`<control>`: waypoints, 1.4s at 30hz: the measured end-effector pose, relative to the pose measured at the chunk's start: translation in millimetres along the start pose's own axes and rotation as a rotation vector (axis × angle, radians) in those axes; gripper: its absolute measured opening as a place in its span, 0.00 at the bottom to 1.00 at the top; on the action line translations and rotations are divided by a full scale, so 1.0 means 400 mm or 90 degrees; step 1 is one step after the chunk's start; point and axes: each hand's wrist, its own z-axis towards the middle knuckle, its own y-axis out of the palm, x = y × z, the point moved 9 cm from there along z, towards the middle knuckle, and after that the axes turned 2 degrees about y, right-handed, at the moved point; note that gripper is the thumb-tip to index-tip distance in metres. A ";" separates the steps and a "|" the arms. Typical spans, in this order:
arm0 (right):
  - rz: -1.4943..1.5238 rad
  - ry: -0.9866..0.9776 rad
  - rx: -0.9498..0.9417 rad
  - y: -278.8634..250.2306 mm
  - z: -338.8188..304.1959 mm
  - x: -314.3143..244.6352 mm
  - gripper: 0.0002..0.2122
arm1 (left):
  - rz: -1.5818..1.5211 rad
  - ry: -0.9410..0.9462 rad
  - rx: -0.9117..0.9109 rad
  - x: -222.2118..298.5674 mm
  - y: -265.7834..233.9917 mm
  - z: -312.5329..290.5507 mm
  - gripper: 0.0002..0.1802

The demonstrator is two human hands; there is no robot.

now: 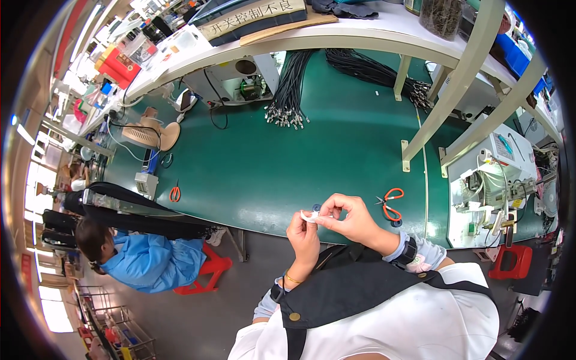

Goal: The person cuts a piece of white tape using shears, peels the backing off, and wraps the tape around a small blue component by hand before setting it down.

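Note:
Just over the near edge of the green table, my two hands meet at a small white strip-like piece. Its exact kind is too small to make out. My left hand pinches one end between thumb and fingers. The other end is in the closed thumb and forefinger of my right hand. Beside my right hand lie orange-handled scissors, blades pointing left. A small dark blue ring is next to their handle, and another small blue round thing shows just behind my fingertips.
Bundles of black cables lie at the back under a white shelf. Its posts and a machine stand right. A fan and more scissors are left. A person in blue sits at the left.

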 end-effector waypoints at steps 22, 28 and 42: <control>0.059 0.093 -0.015 0.013 -0.005 0.063 0.09 | 0.109 0.037 -0.053 0.025 0.001 -0.011 0.10; 0.022 0.008 0.010 0.025 -0.003 0.071 0.14 | 0.181 0.090 -0.065 0.032 0.014 -0.016 0.10; 0.212 0.129 -0.006 0.012 -0.004 0.112 0.07 | -0.131 -0.183 0.019 -0.006 0.030 0.009 0.06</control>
